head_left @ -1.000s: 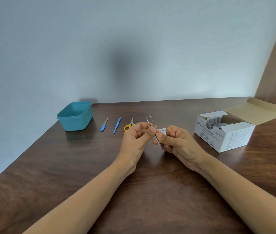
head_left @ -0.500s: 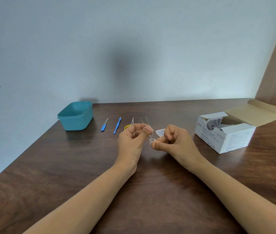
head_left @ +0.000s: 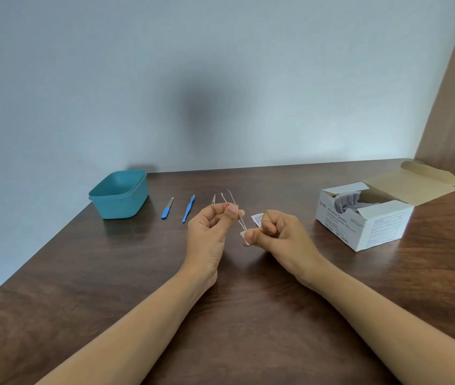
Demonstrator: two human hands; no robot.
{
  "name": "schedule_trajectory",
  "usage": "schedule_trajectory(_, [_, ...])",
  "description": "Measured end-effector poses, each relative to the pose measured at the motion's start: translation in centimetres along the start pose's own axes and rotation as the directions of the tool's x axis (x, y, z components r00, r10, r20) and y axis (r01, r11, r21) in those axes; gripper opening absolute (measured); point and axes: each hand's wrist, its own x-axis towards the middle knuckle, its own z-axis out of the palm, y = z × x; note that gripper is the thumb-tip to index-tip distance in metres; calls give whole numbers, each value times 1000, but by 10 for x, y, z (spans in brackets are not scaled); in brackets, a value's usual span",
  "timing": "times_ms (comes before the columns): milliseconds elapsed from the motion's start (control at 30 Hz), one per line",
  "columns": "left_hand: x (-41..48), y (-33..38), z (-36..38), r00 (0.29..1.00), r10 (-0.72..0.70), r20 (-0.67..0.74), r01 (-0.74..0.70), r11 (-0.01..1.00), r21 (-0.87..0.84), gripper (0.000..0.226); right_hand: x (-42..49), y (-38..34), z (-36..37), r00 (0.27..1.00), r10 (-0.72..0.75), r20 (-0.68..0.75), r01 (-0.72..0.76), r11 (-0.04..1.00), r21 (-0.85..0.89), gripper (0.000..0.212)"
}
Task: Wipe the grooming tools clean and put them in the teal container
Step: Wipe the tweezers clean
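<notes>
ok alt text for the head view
The left hand holds tweezers while the right hand pinches a white swab on their lower end. On the table beyond: teal container, blue file, blue tool, scissors, open swab box.

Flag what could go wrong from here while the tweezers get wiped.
The thin metal tweezers are held only by a pinch of the left hand, so the pull of the small white swab pinched by the right hand might slip them loose. The small metal-bladed scissors lie just behind the left hand; a dropped or swung tool could knock them.
</notes>
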Motion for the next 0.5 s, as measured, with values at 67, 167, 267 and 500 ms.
schedule_trajectory(67, [1,0,0,1000,-2,19,2,1000,3,4,1,-2,-2,997,50,53,-56,990,126,46])
schedule_trajectory(167, [2,0,-1,999,-7,34,7,1000,5,4,0,-9,-3,993,94,69,-108,965,239,46])
schedule_trajectory(267, [2,-2,-1,997,4,79,-9,998,60,2,-1,-13,-2,996,86,20,-88,955,283,49])
schedule_trajectory(500, [-1,-9,0,994,59,96,-76,980,183,6,1,-2,-3,989,-7,-149,19,997,74,51])
